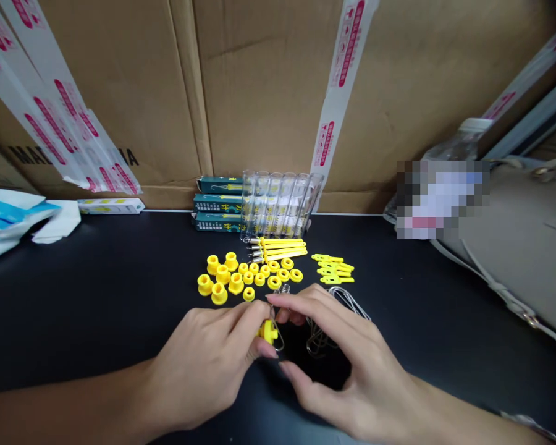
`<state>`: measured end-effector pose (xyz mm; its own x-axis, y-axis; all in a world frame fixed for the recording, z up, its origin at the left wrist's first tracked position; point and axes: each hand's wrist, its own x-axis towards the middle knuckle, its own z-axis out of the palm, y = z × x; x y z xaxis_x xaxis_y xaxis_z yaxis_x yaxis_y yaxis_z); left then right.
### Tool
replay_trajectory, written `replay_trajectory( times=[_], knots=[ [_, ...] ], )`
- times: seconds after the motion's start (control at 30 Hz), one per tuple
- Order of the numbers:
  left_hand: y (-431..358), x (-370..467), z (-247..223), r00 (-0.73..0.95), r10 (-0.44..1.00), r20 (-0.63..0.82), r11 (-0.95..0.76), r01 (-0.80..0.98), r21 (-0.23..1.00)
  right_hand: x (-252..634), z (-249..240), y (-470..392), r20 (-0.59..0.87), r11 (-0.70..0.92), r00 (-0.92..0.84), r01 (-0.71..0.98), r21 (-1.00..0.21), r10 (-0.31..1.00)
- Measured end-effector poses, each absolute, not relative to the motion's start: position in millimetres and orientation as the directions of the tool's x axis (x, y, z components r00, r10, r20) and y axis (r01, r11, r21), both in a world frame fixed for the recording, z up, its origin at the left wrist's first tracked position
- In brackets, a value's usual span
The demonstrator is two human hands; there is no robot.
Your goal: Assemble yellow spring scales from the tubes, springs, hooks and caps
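Note:
My left hand (213, 358) is closed on a yellow plastic cap (269, 332), its thumb and index finger pinching it. From the cap sticks a bent metal wire hook (282, 341). My right hand (352, 358) is beside it, its index fingertip touching or nearly touching the wire and its thumb held apart. Under and behind the right hand lie several metal wire hooks (349, 301), partly covered. Beyond my hands are yellow flanged caps (219, 293), small yellow rings (296, 275), yellow rods with metal ends (285, 248) and flat yellow pointers (337, 280). Small springs (285, 288) show near my right fingers.
Several clear tubes (278, 207) stand against stacked green boxes (217, 221) at the back. A cardboard box (259, 93) forms the rear wall. A blue-white packet (13, 216) lies left; a plastic bottle (454, 145) and a beige bag (519, 235) are on the right.

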<state>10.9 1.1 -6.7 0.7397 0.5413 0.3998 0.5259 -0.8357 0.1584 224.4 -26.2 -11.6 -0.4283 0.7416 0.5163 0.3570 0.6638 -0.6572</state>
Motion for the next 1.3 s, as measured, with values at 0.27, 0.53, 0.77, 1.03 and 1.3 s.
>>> replay_trajectory(
  times=[0.27, 0.53, 0.77, 1.03, 1.3],
  knots=[
    [1, 11, -6, 0.729, 0.561, 0.393, -0.824, 0.537, 0.180, 226, -18, -23, 0.509, 0.665, -0.431, 0.435, -0.607, 0.746],
    [1, 12, -11, 0.727, 0.576, 0.374, -0.816, 0.544, 0.198, 225, -19, -23, 0.501, 0.659, -0.429, 0.444, -0.607, 0.752],
    [-1, 10, -13, 0.723, 0.606, 0.332, -0.795, 0.555, 0.243, 221, -22, -26, 0.487, 0.611, -0.370, 0.428, -0.667, 0.791],
    [-1, 10, -13, 0.731, 0.628, 0.267, -0.778, 0.585, 0.229, 220, -26, -29, 0.424, 0.575, -0.393, 0.486, -0.658, 0.816],
    [-1, 10, -13, 0.743, 0.597, 0.304, -0.802, 0.555, 0.219, 220, -23, -29, 0.339, 0.513, -0.399, 0.506, -0.693, 0.852]
  ],
)
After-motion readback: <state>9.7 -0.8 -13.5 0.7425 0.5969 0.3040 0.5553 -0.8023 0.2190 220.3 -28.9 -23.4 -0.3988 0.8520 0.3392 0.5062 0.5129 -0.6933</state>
